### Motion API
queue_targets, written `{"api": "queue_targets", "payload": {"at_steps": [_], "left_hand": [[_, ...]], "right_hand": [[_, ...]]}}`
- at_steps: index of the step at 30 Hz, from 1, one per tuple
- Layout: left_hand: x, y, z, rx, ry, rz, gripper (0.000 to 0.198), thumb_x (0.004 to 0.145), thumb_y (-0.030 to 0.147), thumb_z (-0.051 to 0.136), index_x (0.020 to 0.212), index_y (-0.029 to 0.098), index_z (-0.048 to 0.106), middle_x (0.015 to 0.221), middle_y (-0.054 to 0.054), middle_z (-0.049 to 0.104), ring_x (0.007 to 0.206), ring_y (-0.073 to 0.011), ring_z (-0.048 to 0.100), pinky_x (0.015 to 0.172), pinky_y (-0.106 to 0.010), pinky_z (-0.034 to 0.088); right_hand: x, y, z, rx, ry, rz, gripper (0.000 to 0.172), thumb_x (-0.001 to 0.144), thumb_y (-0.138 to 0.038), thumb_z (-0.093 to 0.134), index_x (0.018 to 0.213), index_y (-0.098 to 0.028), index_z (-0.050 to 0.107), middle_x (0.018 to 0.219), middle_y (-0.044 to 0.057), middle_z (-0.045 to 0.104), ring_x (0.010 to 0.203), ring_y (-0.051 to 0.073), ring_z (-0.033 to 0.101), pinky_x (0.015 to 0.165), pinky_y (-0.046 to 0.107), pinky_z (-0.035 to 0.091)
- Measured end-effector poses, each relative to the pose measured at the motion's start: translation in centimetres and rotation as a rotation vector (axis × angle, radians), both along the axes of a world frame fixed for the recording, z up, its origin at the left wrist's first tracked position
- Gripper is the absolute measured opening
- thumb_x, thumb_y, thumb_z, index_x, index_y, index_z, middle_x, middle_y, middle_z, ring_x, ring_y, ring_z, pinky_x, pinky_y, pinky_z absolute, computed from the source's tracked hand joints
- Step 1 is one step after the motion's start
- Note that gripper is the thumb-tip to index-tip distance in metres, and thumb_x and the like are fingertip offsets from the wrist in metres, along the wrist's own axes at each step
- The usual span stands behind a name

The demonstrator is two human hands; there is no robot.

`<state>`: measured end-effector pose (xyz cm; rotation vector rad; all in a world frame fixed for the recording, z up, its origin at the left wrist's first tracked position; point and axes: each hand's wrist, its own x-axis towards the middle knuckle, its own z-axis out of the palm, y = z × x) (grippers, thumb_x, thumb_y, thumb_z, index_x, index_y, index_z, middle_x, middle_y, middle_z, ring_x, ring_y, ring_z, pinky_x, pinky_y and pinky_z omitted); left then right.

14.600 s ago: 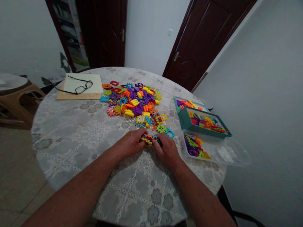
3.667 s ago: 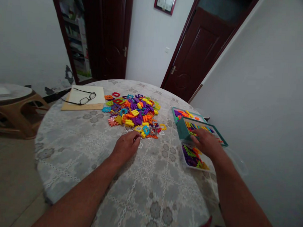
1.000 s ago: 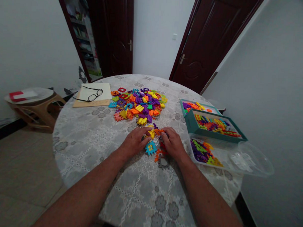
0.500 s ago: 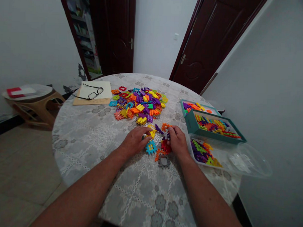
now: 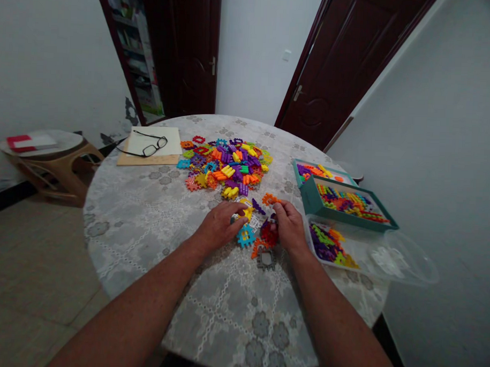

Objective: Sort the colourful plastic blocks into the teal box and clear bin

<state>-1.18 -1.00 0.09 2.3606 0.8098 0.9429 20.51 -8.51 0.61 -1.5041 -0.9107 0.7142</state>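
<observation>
My left hand (image 5: 218,224) curls its thumb and fingers around a yellow interlocking block (image 5: 248,211), part of a small cluster of joined-looking pieces. A blue square block (image 5: 246,235) lies just below its thumb. My right hand (image 5: 288,223) pinches the edge of an orange interlocking block (image 5: 270,199). Under that hand is a red block (image 5: 269,235), partly covered by the fingers. A purple piece (image 5: 258,206) sits between the hands. Nearer to me lie another orange block (image 5: 257,249) and a grey square frame (image 5: 266,258).
Beyond my hands is a heap of colourful interlocking blocks (image 5: 229,169). Glasses (image 5: 150,149) rest on paper at the left. To the right stand a green box (image 5: 314,199), a second tray (image 5: 299,177) behind it, and a clear plastic container (image 5: 334,264), all with pieces inside.
The orange block at my right fingertips has shifted slightly up and away from me, and more of the red block shows. My left hand stays almost still.
</observation>
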Motion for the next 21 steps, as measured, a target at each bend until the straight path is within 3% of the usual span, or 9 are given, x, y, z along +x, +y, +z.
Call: {"api": "queue_targets", "payload": {"at_steps": [9, 15, 21], "left_hand": [[0.36, -0.07, -0.34, -0.013, -0.022, -0.004, 0.026, 0.1, 0.03, 0.066, 0.125, 0.021, 0.07, 0.114, -0.008, 0.078, 0.11, -0.0243, 0.072, 0.106, -0.044, 0.056], [0.42, -0.29, -0.15, -0.032, -0.055, 0.004, 0.026, 0.1, 0.028, 0.066, 0.125, 0.022, 0.07, 0.117, -0.008, 0.078, 0.109, -0.0227, 0.073, 0.104, -0.043, 0.057], [0.4, -0.46, 0.14, -0.053, -0.071, 0.002, 0.025, 0.1, 0.029, 0.066, 0.123, 0.022, 0.069, 0.117, -0.008, 0.078, 0.11, -0.0233, 0.073, 0.103, -0.043, 0.058]], "right_hand": [[0.16, -0.26, -0.51, 0.089, -0.015, -0.057, 0.045, 0.092, -0.061, 0.067, 0.119, -0.024, 0.066, 0.074, -0.007, 0.06, 0.053, 0.011, 0.063, 0.048, 0.02, 0.049], [0.0, -0.39, -0.31, 0.202, -0.08, -0.174, 0.041, 0.097, -0.055, 0.063, 0.123, -0.023, 0.065, 0.076, -0.007, 0.06, 0.054, 0.01, 0.06, 0.055, 0.023, 0.053], [0.1, -0.38, -0.35, 0.223, -0.115, -0.181, 0.037, 0.098, -0.052, 0.063, 0.117, -0.021, 0.066, 0.074, -0.007, 0.057, 0.053, 0.01, 0.058, 0.055, 0.024, 0.054]]}}
